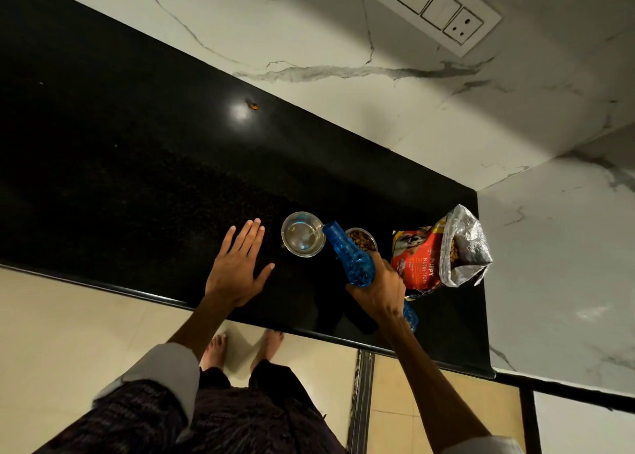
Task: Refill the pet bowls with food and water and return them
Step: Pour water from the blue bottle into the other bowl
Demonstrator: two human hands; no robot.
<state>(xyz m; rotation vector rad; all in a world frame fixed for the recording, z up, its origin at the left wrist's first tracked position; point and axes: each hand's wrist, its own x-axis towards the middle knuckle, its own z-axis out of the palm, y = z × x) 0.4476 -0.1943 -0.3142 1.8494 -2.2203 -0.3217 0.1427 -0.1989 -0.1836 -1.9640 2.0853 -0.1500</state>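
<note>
Black bench (137, 178) carries everything, w/ the items grouped twd 4 o'clock. Opened food bag (443, 251) stands furthest that way. Right hand (378, 287), grip clamped round blue bottle (350, 261), tips its neck over the water bowl (303, 234); thin stream falling in, water shallow so far. Left hand (238, 268) lies flat, fingers apart, at bowl's 9 o'clock, holding nothing. Food bowl (360, 240) at water bowl's 3 o'clock already has kibble. Judged approx. halfway: finish pour, then return both bowls.

dim, warm light | round glare spot on countertop (240, 112) | wide-angle bending at edges | focus sharp
</note>
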